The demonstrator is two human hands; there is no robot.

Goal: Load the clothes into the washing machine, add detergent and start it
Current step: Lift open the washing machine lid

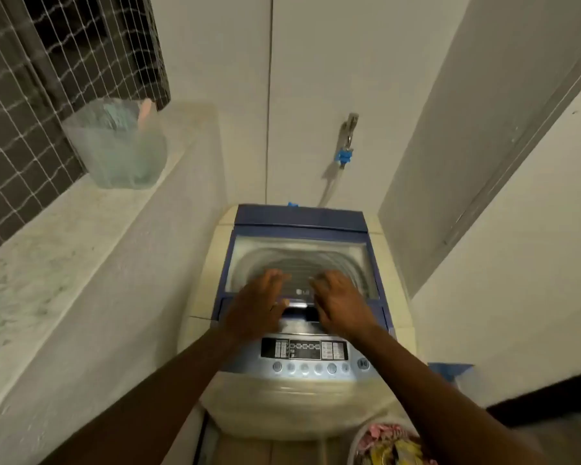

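Observation:
A cream top-loading washing machine [302, 394] stands in a narrow alcove, its blue-framed glass lid [299, 256] down. Through the glass the drum shows. My left hand [255, 307] and my right hand [339, 307] rest flat on the lid's front edge, either side of its handle recess, fingers spread. Below them is the control panel [304, 350] with a row of round buttons. A basket of clothes [386, 448], pink and yellow, sits on the floor at the bottom right, partly cut off by the frame.
A marble ledge [64, 236] runs along the left under a netted window and carries a clear plastic container [118, 149]. A wall tap [348, 135] with a blue hose fitting is behind the machine. A white wall closes in on the right.

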